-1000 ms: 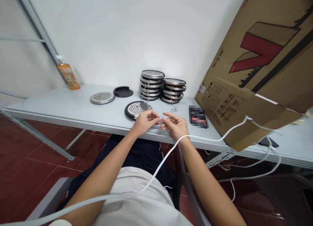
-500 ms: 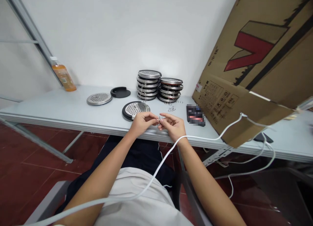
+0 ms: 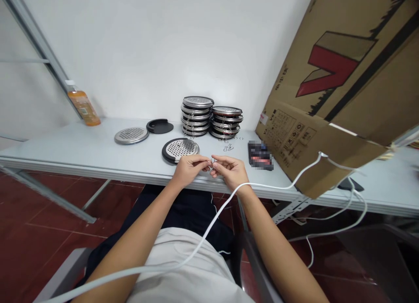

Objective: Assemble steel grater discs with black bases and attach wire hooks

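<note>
Over the table's front edge, my left hand [image 3: 190, 170] and my right hand [image 3: 233, 172] meet fingertip to fingertip. Both are closed in a pinch on a small metal wire piece [image 3: 212, 164], mostly covered by the fingers. Just behind my left hand lies a round perforated metal disc with a black rim [image 3: 181, 150]. Loose bent wires [image 3: 228, 148] rest on the tabletop beyond my right hand. Farther back stand a taller stack of discs [image 3: 197, 103] and a shorter stack of discs [image 3: 227, 111], with wire loops hanging at their sides.
Left of the stacks lie a bare perforated disc [image 3: 131, 135] and a black round cover [image 3: 159, 126]. An orange bottle [image 3: 84, 106] stands far left. On the right are a blurred dark packet [image 3: 260, 155], a large cardboard box [image 3: 314, 132] and a white cable [image 3: 209, 228] crossing my right wrist.
The view has shifted slightly, so the table's contents appear a little lower and farther left. My fingers have moved slightly around the wire piece, and both hands keep their pinch.
</note>
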`<action>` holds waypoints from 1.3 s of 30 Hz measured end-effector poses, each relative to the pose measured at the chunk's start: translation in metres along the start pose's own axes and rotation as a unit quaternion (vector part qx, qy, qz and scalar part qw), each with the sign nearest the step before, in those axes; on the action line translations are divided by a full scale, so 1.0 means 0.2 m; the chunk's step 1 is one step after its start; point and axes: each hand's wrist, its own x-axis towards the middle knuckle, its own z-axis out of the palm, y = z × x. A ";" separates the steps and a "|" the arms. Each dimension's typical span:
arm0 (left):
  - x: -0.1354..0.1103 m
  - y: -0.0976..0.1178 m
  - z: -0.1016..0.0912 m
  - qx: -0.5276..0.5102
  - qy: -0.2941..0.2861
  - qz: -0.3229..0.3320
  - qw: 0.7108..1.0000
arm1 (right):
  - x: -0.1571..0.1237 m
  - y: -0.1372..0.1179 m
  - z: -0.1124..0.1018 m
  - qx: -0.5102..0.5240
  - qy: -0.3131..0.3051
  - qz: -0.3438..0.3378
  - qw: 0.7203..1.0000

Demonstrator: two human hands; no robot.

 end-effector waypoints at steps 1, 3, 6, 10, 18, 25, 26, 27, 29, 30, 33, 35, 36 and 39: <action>0.00 0.00 0.00 -0.003 -0.001 -0.002 1.000 | 0.00 0.00 0.00 -0.002 0.002 0.000 1.000; 0.00 0.00 0.00 -0.005 -0.001 -0.005 1.000 | 0.00 0.00 0.00 -0.006 0.006 0.003 1.000; 0.00 0.00 0.00 0.000 -0.002 0.005 1.000 | 0.00 -0.01 0.01 -0.013 0.004 0.001 1.000; 0.00 0.00 0.00 0.005 -0.003 0.026 1.000 | 0.00 -0.01 0.00 -0.017 -0.010 -0.010 1.000; 0.00 0.01 0.01 0.026 -0.018 0.050 0.998 | 0.00 -0.02 0.00 -0.048 0.011 -0.018 0.999; 0.00 0.01 0.01 0.053 -0.020 0.059 0.997 | -0.01 -0.02 0.02 -0.075 0.037 -0.042 0.996; 0.00 0.01 0.01 0.055 -0.018 0.058 0.997 | -0.01 -0.02 0.02 -0.077 0.036 -0.045 0.995; -0.01 0.00 0.01 0.058 -0.015 0.058 0.997 | -0.02 -0.02 0.02 -0.081 0.035 -0.046 0.995; -0.01 0.00 0.01 0.058 -0.013 0.055 0.997 | -0.02 -0.03 0.02 -0.096 0.037 -0.044 0.994; -0.01 0.00 0.01 0.050 -0.014 0.050 0.997 | -0.03 -0.04 0.03 -0.106 0.040 -0.042 0.993; -0.01 -0.01 0.01 0.027 -0.023 0.036 0.999 | -0.03 -0.05 0.04 -0.132 0.050 -0.040 0.989; -0.01 -0.01 0.01 0.035 -0.022 0.041 0.998 | -0.03 -0.05 0.05 -0.141 0.055 -0.039 0.988; 0.00 -0.01 0.01 0.043 -0.020 0.048 0.998 | -0.03 -0.05 0.05 -0.145 0.055 -0.037 0.987; 0.00 -0.01 0.01 0.060 -0.017 0.063 0.996 | -0.02 -0.05 0.05 -0.149 0.053 -0.031 0.987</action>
